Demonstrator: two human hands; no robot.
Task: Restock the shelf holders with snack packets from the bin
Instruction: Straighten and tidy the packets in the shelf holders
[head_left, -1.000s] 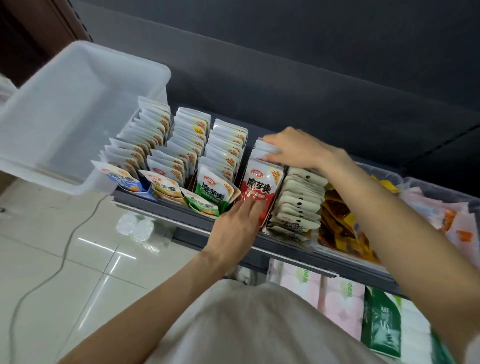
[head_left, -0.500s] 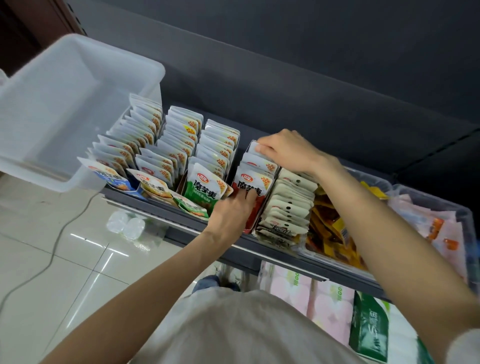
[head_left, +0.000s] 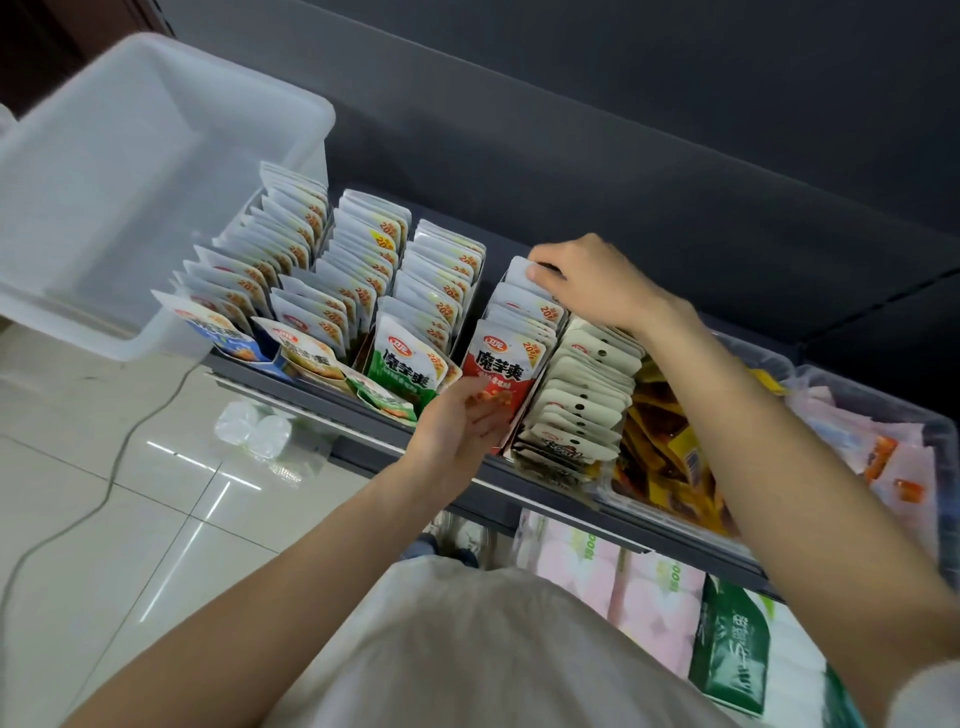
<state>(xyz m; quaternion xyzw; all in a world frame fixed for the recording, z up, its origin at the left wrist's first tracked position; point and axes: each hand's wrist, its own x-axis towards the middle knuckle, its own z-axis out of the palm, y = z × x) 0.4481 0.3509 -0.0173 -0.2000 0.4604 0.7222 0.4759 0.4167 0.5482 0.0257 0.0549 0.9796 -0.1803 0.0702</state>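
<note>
Here, the row of red-fronted foil snack packets (head_left: 506, 358) is stood upright in its narrow holder on the dark grey metal shelf (head_left: 545, 486), between a green-fronted packet row (head_left: 408, 371) and a row of cream packets (head_left: 582, 395). The front red packet is pressed by the straight fingers of the left hand (head_left: 462, 421), while the rearmost packet's top is pinched by the curled right hand (head_left: 587, 283). The translucent white plastic bin (head_left: 130, 171) is seen at the shelf's left end.

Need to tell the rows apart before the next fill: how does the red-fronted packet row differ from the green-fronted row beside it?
The red-fronted row has both hands on it, left hand at the front, right hand at the back; the green-fronted row is untouched. Front packets differ in colour. Both stand upright in holders with similar lettering.
</note>
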